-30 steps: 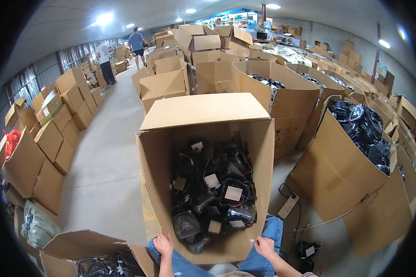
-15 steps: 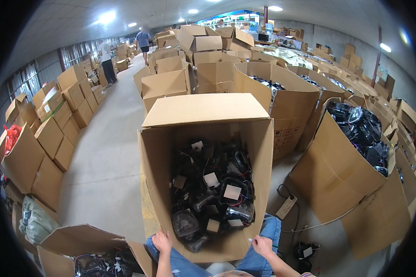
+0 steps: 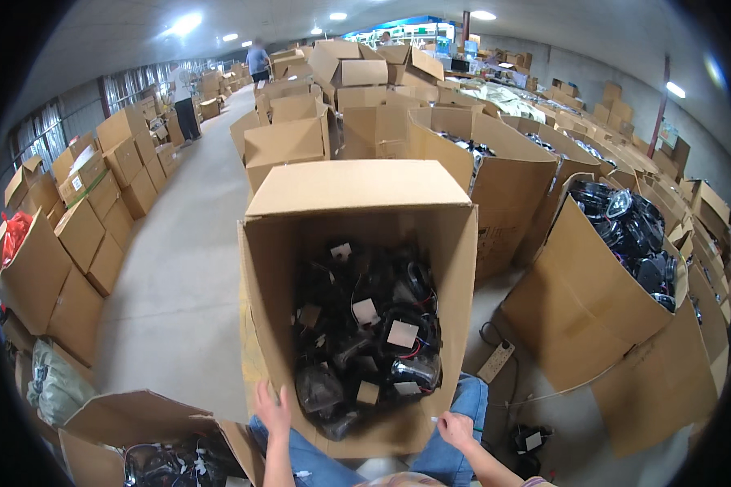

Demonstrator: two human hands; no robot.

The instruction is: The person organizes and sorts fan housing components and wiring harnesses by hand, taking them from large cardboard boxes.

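A tall cardboard box [image 3: 357, 188] stands open between my knees. Inside lies a heap of black, clear-covered parts [image 3: 333, 353] with wires and pale square tags. My left hand [image 3: 273, 410] is at the box's near left edge, its fingers stretched upward and slightly apart; whether they touch the cardboard is unclear. Beside the near right edge, my right hand [image 3: 456, 428] is closed, with a small white piece [image 3: 435, 420] poking out from its fingertips. What that piece is, I cannot make out.
Another box of wired parts [image 3: 166, 463] sits at lower left. To the right are a box of black parts [image 3: 625, 235], a power strip [image 3: 495, 362] with a cable, and a black part [image 3: 532, 439] on the floor. Stacked cartons [image 3: 81, 235] line the aisle [image 3: 175, 284], where people stand.
My left hand has moved up and slightly left along the box edge, its fingers straightening. My right hand stays closed on the white piece. One distant person has moved farther up the aisle.
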